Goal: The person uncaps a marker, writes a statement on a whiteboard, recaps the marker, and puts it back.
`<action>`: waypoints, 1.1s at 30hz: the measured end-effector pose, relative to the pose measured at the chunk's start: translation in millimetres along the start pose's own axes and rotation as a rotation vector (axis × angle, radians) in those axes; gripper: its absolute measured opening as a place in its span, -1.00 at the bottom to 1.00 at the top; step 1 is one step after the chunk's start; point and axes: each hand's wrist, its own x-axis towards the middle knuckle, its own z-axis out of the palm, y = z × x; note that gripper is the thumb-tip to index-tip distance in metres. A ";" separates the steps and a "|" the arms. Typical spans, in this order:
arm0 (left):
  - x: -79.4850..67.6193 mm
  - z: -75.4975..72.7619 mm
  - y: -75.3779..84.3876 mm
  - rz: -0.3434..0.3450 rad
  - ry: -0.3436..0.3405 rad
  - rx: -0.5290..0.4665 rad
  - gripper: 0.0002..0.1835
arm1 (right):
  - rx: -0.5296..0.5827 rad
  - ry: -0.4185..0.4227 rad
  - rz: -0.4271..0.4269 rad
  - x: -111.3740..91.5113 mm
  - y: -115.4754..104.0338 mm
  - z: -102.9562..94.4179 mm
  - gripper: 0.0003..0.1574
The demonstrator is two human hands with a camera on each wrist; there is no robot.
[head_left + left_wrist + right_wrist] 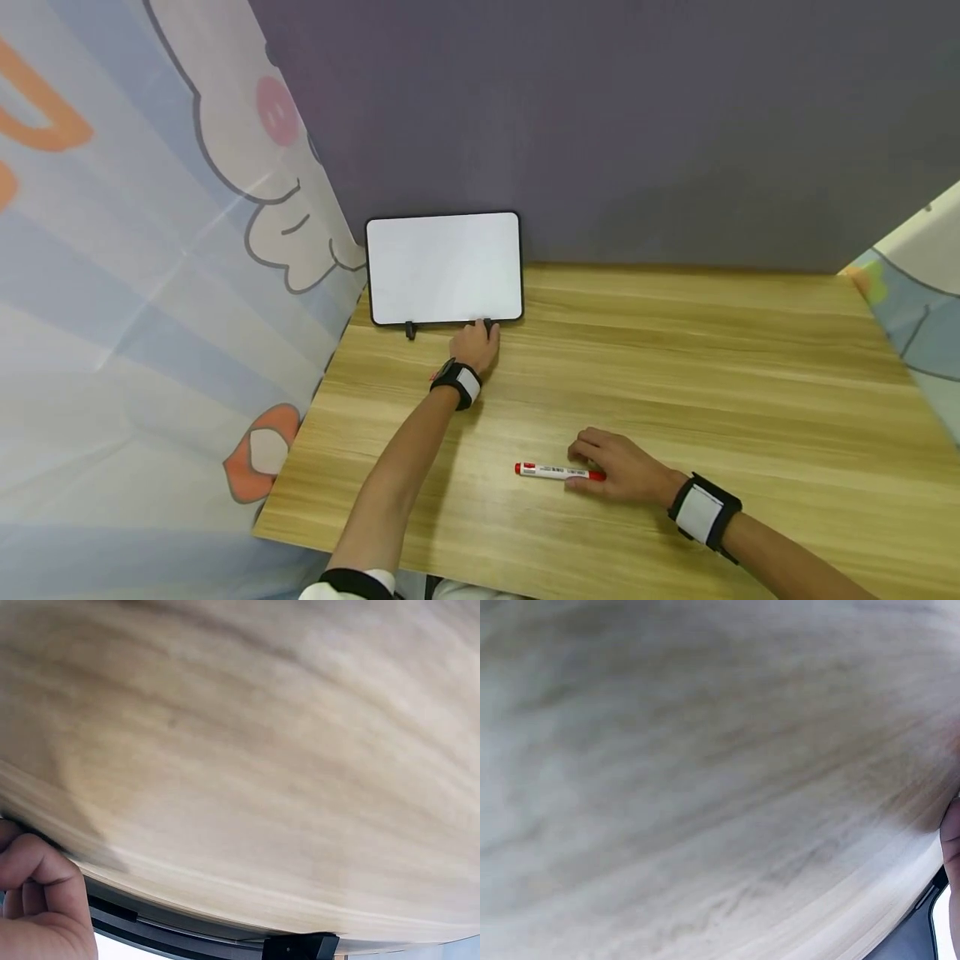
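A small whiteboard with a black frame stands upright at the table's back left on two black feet. My left hand pinches the right foot with curled fingers; in the left wrist view this hand is at the lower left, and the other foot is farther right. A white marker with red ends lies on the table. Over its right end is my right hand, fingers loosely bent and thumb by the red end. Just a sliver of that hand shows in the right wrist view.
The wood-grain table extends far to the right of both hands. A dark grey panel rises along its back edge. Printed cartoon cloth hangs on the left, with more cloth at the right.
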 end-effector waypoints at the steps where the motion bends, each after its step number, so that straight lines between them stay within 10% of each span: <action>1: 0.3 0.1 -0.1 0.000 -0.002 0.003 -0.51 | -0.001 0.002 -0.002 0.3 -0.1 0.2 -0.61; 33: -6.0 10.6 4.7 0.074 0.149 0.085 -0.62 | 0.056 0.071 -0.193 2.1 -17.2 11.6 -0.78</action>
